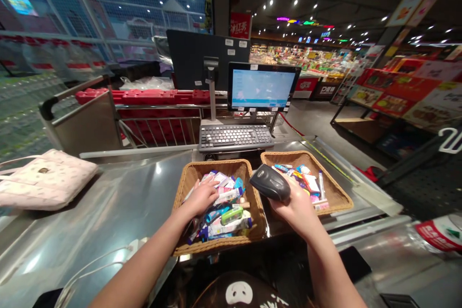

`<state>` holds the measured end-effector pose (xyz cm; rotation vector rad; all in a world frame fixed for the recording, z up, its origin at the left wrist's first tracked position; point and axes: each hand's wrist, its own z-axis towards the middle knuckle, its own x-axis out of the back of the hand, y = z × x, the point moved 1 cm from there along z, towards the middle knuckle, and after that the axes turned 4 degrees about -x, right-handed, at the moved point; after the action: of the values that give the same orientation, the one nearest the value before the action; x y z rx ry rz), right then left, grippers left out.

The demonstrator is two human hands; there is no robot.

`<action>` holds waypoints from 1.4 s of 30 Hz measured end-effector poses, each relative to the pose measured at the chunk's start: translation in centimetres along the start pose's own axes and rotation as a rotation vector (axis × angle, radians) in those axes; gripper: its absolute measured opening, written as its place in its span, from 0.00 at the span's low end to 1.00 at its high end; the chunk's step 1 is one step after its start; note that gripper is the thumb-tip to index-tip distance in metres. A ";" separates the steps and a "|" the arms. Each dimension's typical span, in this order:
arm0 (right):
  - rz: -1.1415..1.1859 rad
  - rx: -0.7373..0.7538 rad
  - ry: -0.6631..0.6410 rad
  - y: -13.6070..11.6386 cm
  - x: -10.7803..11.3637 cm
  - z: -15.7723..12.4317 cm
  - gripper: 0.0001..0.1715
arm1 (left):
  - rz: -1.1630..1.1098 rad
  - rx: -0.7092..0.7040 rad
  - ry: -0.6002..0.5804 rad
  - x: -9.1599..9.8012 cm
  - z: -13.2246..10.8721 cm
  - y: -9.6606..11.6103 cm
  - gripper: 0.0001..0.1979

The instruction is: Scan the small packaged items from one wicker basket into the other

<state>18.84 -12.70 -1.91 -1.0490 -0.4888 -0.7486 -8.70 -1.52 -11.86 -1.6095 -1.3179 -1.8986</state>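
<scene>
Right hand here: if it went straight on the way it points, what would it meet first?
The right hand, holding a handheld barcode scanner, would probably meet the far rim of the wicker basket first, though depth is unclear.

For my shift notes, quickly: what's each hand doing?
Left hand: resting on small packaged goods in the wicker basket, grip unclear.
Right hand: closed, holding a black handheld barcode scanner.

Left hand (200, 197) rests on packaged goods (224, 219) in a wicker basket (212, 168); right hand (296, 209) grips a handheld barcode scanner (270, 182).

A supermarket checkout counter (108, 202); barcode scanner (270, 182), till screen (260, 87) (stocked shelves (303, 60) beyond).
</scene>
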 end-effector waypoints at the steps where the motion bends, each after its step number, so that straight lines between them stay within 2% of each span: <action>1: -0.009 -0.008 0.002 0.0 -0.1 -0.1 0.27 | 0.005 -0.010 -0.005 -0.5 0.0 -0.1 0.16; 6: -0.006 -0.037 0.009 0.4 -0.4 -0.5 0.25 | 0.102 -0.015 0.054 -2.0 0.0 -0.7 0.10; 12: -0.013 -0.104 0.022 2.1 0.4 -1.2 0.25 | 0.131 0.028 0.212 -1.4 -0.1 -1.1 0.13; 18: -0.091 -0.161 0.089 4.6 3.3 -2.0 0.25 | 0.165 0.030 0.300 -0.8 0.2 -1.7 0.18; 21: -0.155 -0.203 0.132 6.6 5.4 -2.6 0.22 | 0.184 -0.017 0.293 -0.4 1.2 -0.9 0.17; 25: -0.234 -0.266 0.236 9.8 8.5 -3.3 0.18 | 0.159 -0.107 0.248 0.2 4.1 2.9 0.15; 29: -0.273 -0.306 0.311 12.3 11.4 -3.8 0.19 | 0.138 -0.214 0.228 0.1 8.4 8.2 0.16; 31: -0.279 -0.324 0.338 13.1 12.5 -4.0 0.19 | 0.136 -0.255 0.225 -0.6 10.9 10.8 0.20; 34: -0.275 -0.343 0.355 14.3 13.8 -4.1 0.18 | 0.127 -0.298 0.149 -2.4 14.8 14.5 0.34; 37: -0.276 -0.346 0.348 15.3 14.7 -4.0 0.18 | 0.124 -0.328 0.052 -5.1 18.7 17.7 0.46; 42: -0.275 -0.333 0.362 17.0 16.1 -3.7 0.17 | 0.172 -0.422 -0.083 -9.8 24.5 20.9 0.56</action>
<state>42.30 -16.16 -2.59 -1.1325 -0.1989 -1.2692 24.44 4.09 -13.23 -1.9451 -0.8061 -2.1181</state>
